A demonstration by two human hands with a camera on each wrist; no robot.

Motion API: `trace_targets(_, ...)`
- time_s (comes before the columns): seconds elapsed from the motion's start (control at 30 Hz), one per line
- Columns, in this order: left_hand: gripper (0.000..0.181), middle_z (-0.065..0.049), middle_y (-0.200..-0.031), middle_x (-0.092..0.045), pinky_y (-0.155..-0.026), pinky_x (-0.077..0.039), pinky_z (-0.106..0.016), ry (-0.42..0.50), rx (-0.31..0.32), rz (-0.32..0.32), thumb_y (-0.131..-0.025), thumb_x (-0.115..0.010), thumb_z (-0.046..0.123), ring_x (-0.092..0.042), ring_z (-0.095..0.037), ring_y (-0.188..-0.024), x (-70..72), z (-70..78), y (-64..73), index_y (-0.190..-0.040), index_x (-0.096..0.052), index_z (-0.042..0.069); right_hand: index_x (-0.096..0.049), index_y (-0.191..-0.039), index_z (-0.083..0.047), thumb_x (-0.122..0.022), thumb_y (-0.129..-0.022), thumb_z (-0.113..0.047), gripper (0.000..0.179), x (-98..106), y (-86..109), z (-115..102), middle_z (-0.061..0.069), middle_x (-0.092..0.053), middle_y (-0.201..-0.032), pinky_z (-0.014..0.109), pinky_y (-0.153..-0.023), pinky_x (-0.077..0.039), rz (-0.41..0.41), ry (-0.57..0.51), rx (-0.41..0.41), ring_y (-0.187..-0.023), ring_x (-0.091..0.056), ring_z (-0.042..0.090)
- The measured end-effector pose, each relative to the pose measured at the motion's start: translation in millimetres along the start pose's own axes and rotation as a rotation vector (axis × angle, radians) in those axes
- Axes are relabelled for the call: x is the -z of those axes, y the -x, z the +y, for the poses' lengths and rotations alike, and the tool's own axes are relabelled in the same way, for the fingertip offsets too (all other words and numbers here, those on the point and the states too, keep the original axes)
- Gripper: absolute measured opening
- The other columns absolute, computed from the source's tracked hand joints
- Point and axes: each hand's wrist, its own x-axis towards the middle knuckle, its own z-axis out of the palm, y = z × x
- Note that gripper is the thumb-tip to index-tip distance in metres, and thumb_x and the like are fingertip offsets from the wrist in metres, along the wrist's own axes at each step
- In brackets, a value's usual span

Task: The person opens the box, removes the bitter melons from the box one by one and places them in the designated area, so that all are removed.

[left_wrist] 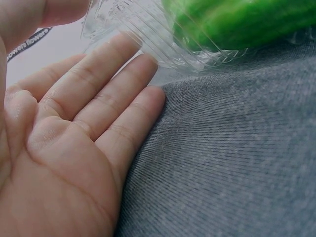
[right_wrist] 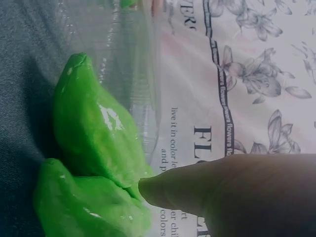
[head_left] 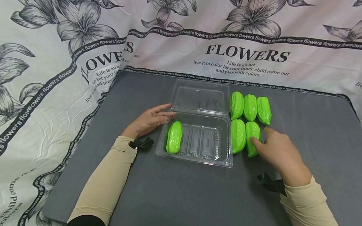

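Note:
My left hand (head_left: 152, 120) is at the left rim of a clear plastic clamshell box (head_left: 194, 161), its lid (head_left: 199, 95) folded back. In the left wrist view the left fingers (left_wrist: 121, 106) are straight, their tips against or very near the box wall. One glossy green ridged fruit, like a model star fruit (head_left: 174, 137), lies upright along the box's left side. Over the lower right fruit (head_left: 252, 137) outside the box hovers my right hand (head_left: 282, 154), thumb and forefinger spread apart. Its thumb (right_wrist: 173, 190) overlaps the fruits in the right wrist view; contact cannot be told.
Beside the box's right side lie several more green fruits (head_left: 250, 107) in two rows, close together. Grey cloth (head_left: 196, 200) covers the table. A white flower-print sheet (head_left: 245, 58) hangs behind and to the left.

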Motion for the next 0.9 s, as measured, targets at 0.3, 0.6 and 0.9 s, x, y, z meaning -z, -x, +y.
trace_targets(0.3, 0.074, -0.026, -0.16, -0.045, -0.129, -0.023, -0.05, 0.008, 0.0, 0.006, -0.104, -0.058, -0.004, -0.038, -0.037, -0.153, 0.6, 0.0, -0.4, -0.169, -0.026, 0.013, -0.037, -0.154, 0.015, -0.054, -0.105, -0.052, 0.084, 3, 4.5, -6, 0.036, -0.067, -0.114, 0.061, -0.077, -0.052, 0.011, -0.003, -0.005, -0.097, -0.066, 0.046)
trace_targets(0.6, 0.073, -0.025, -0.16, -0.046, -0.129, -0.024, -0.047, 0.022, 0.004, 0.006, -0.105, -0.058, -0.003, -0.039, -0.035, -0.153, 0.8, 3.9, 0.1, -0.168, -0.027, 0.014, -0.038, -0.157, 0.009, -0.049, -0.105, -0.057, 0.085, 3, 9.1, -18, 0.037, -0.065, -0.126, 0.066, -0.079, -0.051, 0.081, -0.017, 0.028, -0.107, -0.065, 0.053)
trace_targets(0.9, 0.073, -0.026, -0.16, -0.046, -0.129, -0.023, -0.05, 0.023, 0.004, 0.009, -0.104, -0.058, -0.004, -0.039, -0.037, -0.153, -0.6, 1.7, 0.9, -0.168, -0.027, 0.014, -0.042, -0.157, 0.004, -0.052, -0.104, -0.056, 0.081, -1, 14.9, -33, 0.034, -0.062, -0.136, 0.067, -0.076, -0.052, 0.084, 0.005, 0.039, -0.117, -0.061, 0.055)
